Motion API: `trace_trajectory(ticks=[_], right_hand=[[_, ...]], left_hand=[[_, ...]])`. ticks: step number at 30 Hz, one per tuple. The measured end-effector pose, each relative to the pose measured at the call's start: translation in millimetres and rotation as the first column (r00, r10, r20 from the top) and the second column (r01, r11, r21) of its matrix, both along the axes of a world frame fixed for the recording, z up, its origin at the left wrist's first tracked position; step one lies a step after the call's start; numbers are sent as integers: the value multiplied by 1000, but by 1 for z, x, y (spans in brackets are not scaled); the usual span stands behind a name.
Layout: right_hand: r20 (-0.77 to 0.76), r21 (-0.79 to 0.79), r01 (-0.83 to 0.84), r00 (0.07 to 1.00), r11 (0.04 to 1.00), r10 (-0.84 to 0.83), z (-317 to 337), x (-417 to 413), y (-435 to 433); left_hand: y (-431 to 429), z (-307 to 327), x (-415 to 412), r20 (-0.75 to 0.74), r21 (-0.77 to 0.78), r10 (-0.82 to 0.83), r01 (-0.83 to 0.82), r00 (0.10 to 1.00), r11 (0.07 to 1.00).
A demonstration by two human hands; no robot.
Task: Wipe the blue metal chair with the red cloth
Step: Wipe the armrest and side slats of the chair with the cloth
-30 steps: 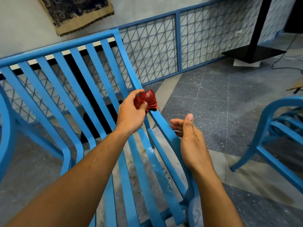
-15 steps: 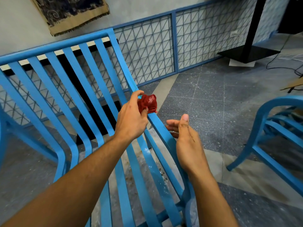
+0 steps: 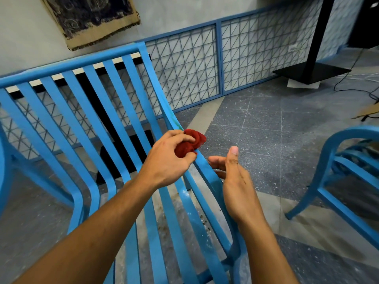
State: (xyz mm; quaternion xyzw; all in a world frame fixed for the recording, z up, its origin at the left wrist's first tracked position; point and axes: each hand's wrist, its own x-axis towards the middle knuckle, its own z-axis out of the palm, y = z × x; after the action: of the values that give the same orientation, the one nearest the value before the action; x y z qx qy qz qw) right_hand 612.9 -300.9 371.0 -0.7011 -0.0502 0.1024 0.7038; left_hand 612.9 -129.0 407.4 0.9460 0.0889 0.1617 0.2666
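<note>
Left hand (image 3: 167, 160) at frame centre, fingers curled tight around the bunched red cloth (image 3: 189, 143), pressing it against the rightmost slat of the blue metal chair (image 3: 86, 111), right where the backrest bends down into the seat. Cloth sits on the slat's upper edge, wadded into a ball, partly covered by the fingers. Right hand (image 3: 235, 181) just right of that same slat, lower centre-right of frame, palm turned toward the chair, fingers loosely spread and holding nothing; its fingertips are near the slat, but contact can't be confirmed. Chair fills the left and centre of frame, slats running from upper left to bottom centre; dirt specks visible on the seat slats at lower centre. Second blue chair (image 3: 340, 173) at right edge, well apart. Wire mesh panel (image 3: 184, 68) along the wall at top centre, black stand base (image 3: 311, 72) at upper right.
</note>
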Motion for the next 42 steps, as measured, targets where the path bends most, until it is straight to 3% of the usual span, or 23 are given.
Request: trace_trajectory(ticks=[5,9,15,17,25,31,37,42], right_hand=[[8,-41,-15,1000,999,16,-3,1,3],[24,-55,-29,999,998,30,-5,2,1],[19,-45,-32,999,998,33,-7,3,1],[13,-43,-28,1000,999,28,-8,3,0],[22,-30,-31,999,999,32,-4,4,-1],[48,-52,-19,999,998,21,-7,2,1],[55,-75,-6,998,997,10,-6,-1,2],[69,-15,61,996,998,-60,-2,-5,3]], left_hand=[[0,-1,10,75,-85,93,-86,993,993],[0,2,22,38,-100,161,-157,986,983],[15,24,52,144,-185,264,-236,954,954],[22,30,63,110,-126,290,-276,951,953],[23,17,72,-90,193,184,-164,979,967],[7,13,49,-88,105,130,-120,988,987],[-5,12,33,-109,146,92,-76,990,986],[-13,12,21,-113,96,53,-42,992,994]])
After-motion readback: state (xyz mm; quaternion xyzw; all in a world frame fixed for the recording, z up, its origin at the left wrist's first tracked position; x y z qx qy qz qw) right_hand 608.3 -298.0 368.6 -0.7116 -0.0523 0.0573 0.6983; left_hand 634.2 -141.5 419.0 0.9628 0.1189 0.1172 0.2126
